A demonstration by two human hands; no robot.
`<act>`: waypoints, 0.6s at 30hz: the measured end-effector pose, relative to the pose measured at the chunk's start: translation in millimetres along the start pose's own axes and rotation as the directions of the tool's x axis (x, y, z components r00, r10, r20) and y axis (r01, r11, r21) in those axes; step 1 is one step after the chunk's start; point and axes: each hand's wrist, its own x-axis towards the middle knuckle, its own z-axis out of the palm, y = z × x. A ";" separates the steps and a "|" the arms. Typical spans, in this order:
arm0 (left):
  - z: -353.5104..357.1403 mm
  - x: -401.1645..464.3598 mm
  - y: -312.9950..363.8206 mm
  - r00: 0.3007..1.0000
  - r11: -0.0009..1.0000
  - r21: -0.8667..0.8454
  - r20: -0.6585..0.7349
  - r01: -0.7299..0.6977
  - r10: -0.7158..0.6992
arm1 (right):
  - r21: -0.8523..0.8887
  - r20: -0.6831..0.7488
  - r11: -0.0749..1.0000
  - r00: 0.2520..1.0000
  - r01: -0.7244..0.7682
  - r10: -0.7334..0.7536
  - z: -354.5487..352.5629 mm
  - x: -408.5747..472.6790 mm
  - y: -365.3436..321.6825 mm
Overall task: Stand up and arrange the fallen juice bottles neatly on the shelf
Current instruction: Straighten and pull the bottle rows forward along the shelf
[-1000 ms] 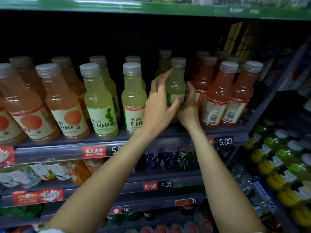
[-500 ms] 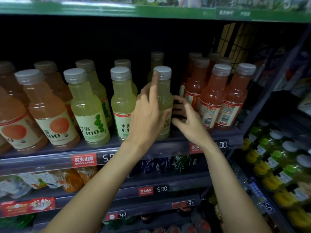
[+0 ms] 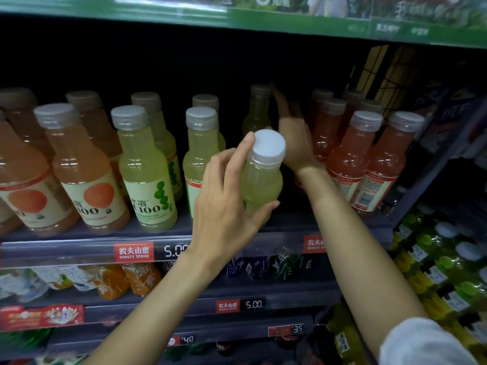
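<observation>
Gripped in the left hand (image 3: 226,204), a pale yellow-green plastic juice bottle with a white cap (image 3: 261,177) tilts toward the camera at the front edge of the dark grey shelf (image 3: 79,248). Behind that bottle, the right hand (image 3: 295,138) reaches deep with fingers spread and loose, beside a second yellow-green bottle (image 3: 257,111) standing at the back. Left of the held bottle stand more yellow-green and orange bottles (image 3: 87,175); right of it, red ones (image 3: 347,159).

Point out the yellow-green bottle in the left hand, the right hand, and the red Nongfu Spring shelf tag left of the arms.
Yellow-green bottle (image 3: 261,184): head view, on its shoulder below the cap.
Right hand (image 3: 296,139): head view, back of the hand.
Red shelf tag (image 3: 134,251): head view, its centre.
</observation>
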 end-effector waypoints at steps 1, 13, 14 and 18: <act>-0.3 -0.2 0.0 1.000 1.000 0.000 -0.001 -0.001 0.001 | -0.021 0.040 1.000 0.999 -0.009 0.009 2.0 7.8 -0.1; -4.2 1.9 1.9 0.999 0.999 0.017 0.031 0.030 -0.031 | 0.380 -0.098 0.923 0.995 0.054 -0.018 2.0 -11.6 -9.6; -3.9 2.0 1.9 0.999 1.000 0.017 0.036 0.024 -0.025 | 0.372 -0.106 0.927 0.994 0.045 -0.006 -0.1 -13.2 -10.3; -2.2 4.9 2.3 0.998 0.999 0.035 0.059 0.014 -0.016 | 0.410 -0.028 0.906 0.991 -0.107 0.130 -11.1 -17.1 -20.7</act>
